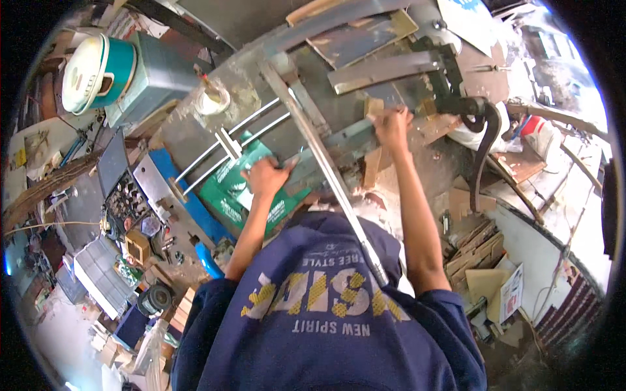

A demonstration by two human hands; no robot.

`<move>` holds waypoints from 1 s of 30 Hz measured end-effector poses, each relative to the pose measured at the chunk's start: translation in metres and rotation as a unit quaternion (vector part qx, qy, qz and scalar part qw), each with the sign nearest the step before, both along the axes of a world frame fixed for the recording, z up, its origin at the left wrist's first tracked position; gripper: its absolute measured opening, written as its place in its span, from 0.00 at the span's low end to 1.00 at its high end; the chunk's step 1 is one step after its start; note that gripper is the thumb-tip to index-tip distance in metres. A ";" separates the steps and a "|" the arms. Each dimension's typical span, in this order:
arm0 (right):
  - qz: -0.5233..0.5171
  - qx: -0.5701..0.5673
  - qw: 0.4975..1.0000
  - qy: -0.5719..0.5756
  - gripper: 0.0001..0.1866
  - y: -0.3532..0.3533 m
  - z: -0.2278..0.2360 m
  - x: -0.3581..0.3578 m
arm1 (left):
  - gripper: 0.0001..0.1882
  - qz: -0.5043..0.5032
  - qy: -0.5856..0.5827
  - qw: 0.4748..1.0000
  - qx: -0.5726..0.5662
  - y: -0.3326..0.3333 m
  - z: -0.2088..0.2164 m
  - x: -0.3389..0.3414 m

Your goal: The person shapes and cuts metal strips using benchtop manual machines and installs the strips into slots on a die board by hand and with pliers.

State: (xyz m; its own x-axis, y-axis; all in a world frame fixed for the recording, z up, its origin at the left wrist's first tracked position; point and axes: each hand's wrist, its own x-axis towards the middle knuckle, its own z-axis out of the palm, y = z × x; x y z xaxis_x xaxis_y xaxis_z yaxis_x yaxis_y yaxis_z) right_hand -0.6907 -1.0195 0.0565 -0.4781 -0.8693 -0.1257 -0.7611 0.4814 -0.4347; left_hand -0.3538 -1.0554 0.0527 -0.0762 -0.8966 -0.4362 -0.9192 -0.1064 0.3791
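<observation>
A grey metal bar (339, 144) lies slantwise across the cluttered workbench in front of me. My right hand (392, 129) is closed at its far right end, beside a small wooden block (373, 107). My left hand (266, 177) is by the bar's near left end, over a green plastic sheet (222, 195) with white print. Its thumb stretches toward the bar and stands apart from the fingers. Between my hands a long, shiny metal tube (326, 166) crosses above the bar and reaches toward my chest. The undersides of both hands are hidden.
Two thin bright rods (215, 144) with a crosspiece lie left of the tube. A dark iron vise-like clamp (479, 107) with a curved arm stands at the right. Beyond are a flat metal strip (385, 70), a white round container (212, 100) and a green-and-white cooler (116, 72).
</observation>
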 end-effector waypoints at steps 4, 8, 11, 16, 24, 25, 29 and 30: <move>-0.035 -0.088 0.995 -0.014 0.18 0.011 0.064 0.001 | 0.38 -0.001 0.002 1.000 0.020 -0.016 0.004 0.014; 0.024 0.178 0.941 -0.287 0.31 0.108 0.182 0.051 | 0.27 -0.020 0.112 0.979 0.170 -0.028 -0.011 0.064; -0.093 0.292 0.828 -0.470 0.30 0.136 0.279 0.103 | 0.16 -0.029 0.139 0.965 0.219 -0.036 -0.014 0.055; -0.014 0.178 0.943 -0.282 0.21 0.063 0.374 0.148 | 0.18 -0.064 0.278 0.948 0.138 -0.028 -0.056 0.057; 0.013 0.245 0.931 -0.269 0.26 0.031 0.401 0.152 | 0.15 -0.073 0.334 0.926 0.161 -0.027 -0.019 0.030; 0.008 0.246 0.930 -0.274 0.26 0.031 0.402 0.155 | 0.14 -0.095 0.307 0.936 0.145 -0.028 -0.014 0.020; -0.107 0.323 0.895 -0.287 0.23 0.015 0.412 0.159 | 0.28 -0.172 0.211 0.960 -0.059 -0.023 -0.038 0.020; -0.139 0.329 0.887 -0.294 0.21 0.013 0.414 0.160 | 0.31 -0.124 0.220 0.967 0.036 -0.028 -0.012 0.006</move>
State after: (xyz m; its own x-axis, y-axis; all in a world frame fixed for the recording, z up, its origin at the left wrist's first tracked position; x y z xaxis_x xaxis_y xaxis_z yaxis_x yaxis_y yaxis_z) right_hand -0.5303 -1.0063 0.4707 -0.3458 -0.3753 -0.8600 -0.3087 0.9110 -0.2734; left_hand -0.3477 -1.0833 0.0403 -0.4776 -0.7953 -0.3734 -0.6708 0.0557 0.7395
